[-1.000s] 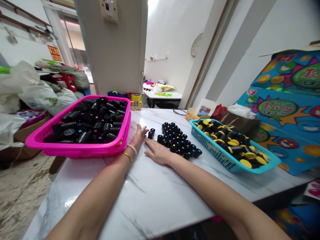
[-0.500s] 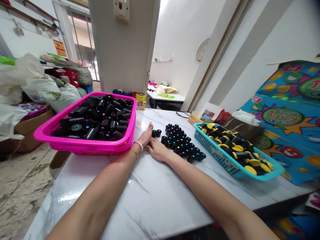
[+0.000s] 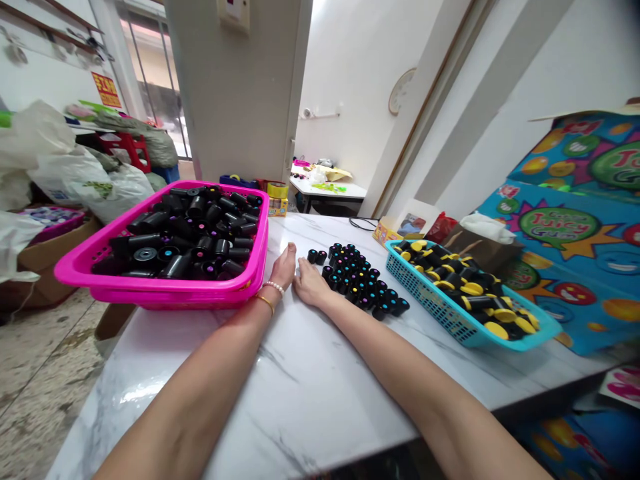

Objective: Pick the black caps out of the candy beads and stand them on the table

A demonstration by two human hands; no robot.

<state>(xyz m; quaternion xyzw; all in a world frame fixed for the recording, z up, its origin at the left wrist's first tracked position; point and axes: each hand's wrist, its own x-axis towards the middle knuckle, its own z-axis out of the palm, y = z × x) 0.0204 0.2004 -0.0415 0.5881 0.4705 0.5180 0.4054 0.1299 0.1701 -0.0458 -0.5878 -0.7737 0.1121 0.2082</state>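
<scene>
My left hand (image 3: 283,268), with a bead bracelet and a gold bangle at the wrist, is held on edge on the white table beside the pink basket (image 3: 165,285). Its thumb is stretched out and nothing shows in it; the other fingers are largely hidden. Close by on the right, my right hand (image 3: 311,285) rests low over the table, partly open, with no object visible in it. Just past it stands a cluster of short black cylinders (image 3: 357,277) with blue, purple and yellow dots on their ends. Two more black cylinders (image 3: 317,256) stand apart, ahead of my right hand.
Loose black cylinders (image 3: 200,230) fill the pink basket. At the right, a teal basket (image 3: 460,327) holds black pieces with yellow caps. Bright blue cartons (image 3: 555,233) stand behind it. A yellow tape roll (image 3: 277,190) lies at the table's back edge.
My hands have moved apart, leaving a gap between them. The right hand has shifted slightly forward, off the left wrist. The view has turned slightly to the right.
</scene>
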